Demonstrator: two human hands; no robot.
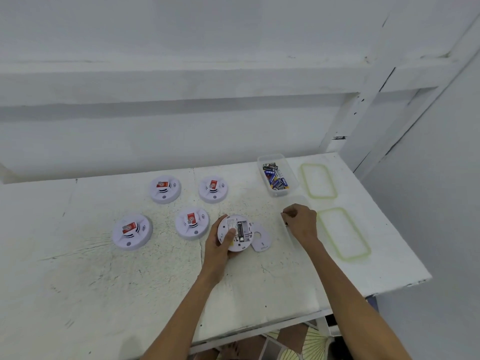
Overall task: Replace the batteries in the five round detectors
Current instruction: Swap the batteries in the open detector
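Desk, white, scuffed.

**Hands.**
- Left hand grips the open detector, which is turned belly-up. The thumb lies across its back and the fingers wrap its left rim.
- Right hand is well apart from the left, off to the right of the open detector. Its fingers are curled together over an empty-looking clear box. Something small glints at the fingertips, but I cannot tell if it is a battery.

**Key relation.**
- The battery slot in the open detector is dark. Its long axis runs away from the person, toward the wall. I can't make out whether a cell sits in it.
- The battery box lies beyond the open detector and to its right, with its long axis running much the same way as the slot.
- The right hand is plainly the nearer one to the battery box. My read is that the right hand fetches a fresh cell while the left holds the detector steady, and the cell must be lined up along the slot.

**Count.**
- Detectors: five. One is open in the left hand. Four face-up detectors lie left of it, two near it and two farther back, each with a red label on top.
- Cover plate: one, flat on the desk, just right of the open detector.
- Clear boxes: two.
- Lids: two, both green-rimmed. The far lid and near lid lie farthest right of the open detector.
- Batteries: a loose heap of blue and black ones, too jumbled to count.
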